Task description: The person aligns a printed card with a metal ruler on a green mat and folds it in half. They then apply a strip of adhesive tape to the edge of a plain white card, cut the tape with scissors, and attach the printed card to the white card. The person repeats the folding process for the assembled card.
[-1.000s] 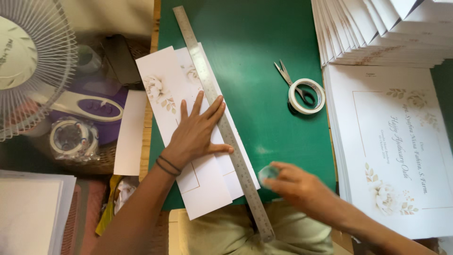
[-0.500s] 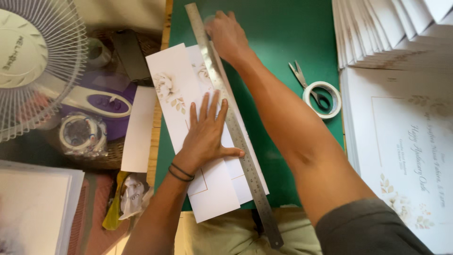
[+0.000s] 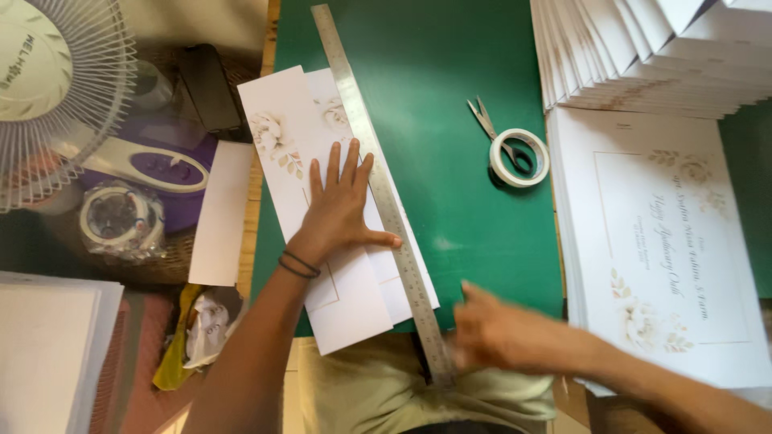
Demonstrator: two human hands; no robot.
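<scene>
My left hand (image 3: 342, 207) lies flat with spread fingers on a stack of white floral cards (image 3: 281, 137) on the green cutting mat (image 3: 450, 88). Its thumb touches a long steel ruler (image 3: 351, 96) that runs slantwise along the cards' right edge. My right hand (image 3: 498, 333) is blurred at the near end of the ruler, by the mat's front edge; whether it holds anything I cannot tell.
Scissors (image 3: 485, 120) and a roll of white tape (image 3: 520, 157) lie on the mat to the right. Stacks of printed white cards (image 3: 659, 233) fill the right side. A white fan (image 3: 48, 88), a purple base and another tape roll (image 3: 121, 217) crowd the left.
My right hand has swept from the far end of the ruler back to its near end. The left hand still presses the cards.
</scene>
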